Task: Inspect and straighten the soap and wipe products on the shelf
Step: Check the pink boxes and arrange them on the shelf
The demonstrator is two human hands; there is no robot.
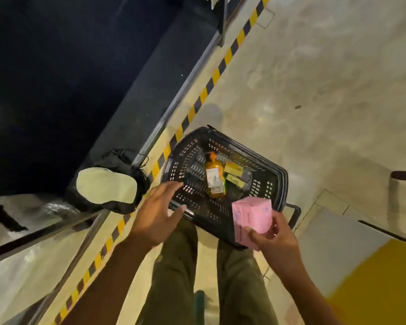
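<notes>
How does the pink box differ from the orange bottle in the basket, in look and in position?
The pink box is a flat-sided carton; the orange bottle is amber with a white label. The right hand holds the pink box over the near rim of the black basket; the orange bottle lies on its side on the basket floor, with no hand on it. Both look like packaged shop goods.

box (252, 216): pink | basket (277, 181): black, slotted grid | bottle (214, 178): amber, white label | two packs (233, 168): yellow-green | floor tape (217, 73): yellow-black stripes | floor (314, 78): beige | trousers (174, 277): olive | bag (108, 187): black with a cream panel
</notes>
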